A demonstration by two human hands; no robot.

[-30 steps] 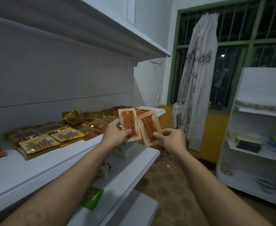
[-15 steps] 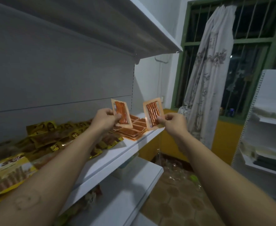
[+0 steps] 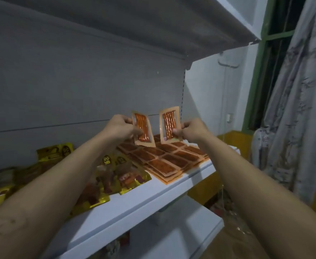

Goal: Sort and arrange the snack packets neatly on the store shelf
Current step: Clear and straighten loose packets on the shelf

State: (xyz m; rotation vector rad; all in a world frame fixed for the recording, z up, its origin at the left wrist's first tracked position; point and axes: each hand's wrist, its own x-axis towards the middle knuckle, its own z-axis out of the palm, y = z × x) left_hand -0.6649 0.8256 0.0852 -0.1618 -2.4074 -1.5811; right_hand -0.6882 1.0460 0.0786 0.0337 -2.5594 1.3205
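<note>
Head view, items listed front to back. My two bare forearms reach forward over the white metal store shelf; a lower white shelf sits beneath it.

On the shelf, left part: shiny gold-edged snack packets, loosely overlapped. Just beside them, right part: flat orange see-through snack packets, laid in tidy rows of low stacks up to the shelf's end.

Above those stacks, clear of them: my left hand pinches one orange packet of red-brown strips at its left edge, thumb on the front, packet upright and slightly tilted. My right hand pinches a second matching packet near its lower right corner, also upright. Both packets stand side by side, apart.

Behind: grey back panel. Overhead: underside of an upper shelf. Far right: green window frame, pale patterned curtain.
</note>
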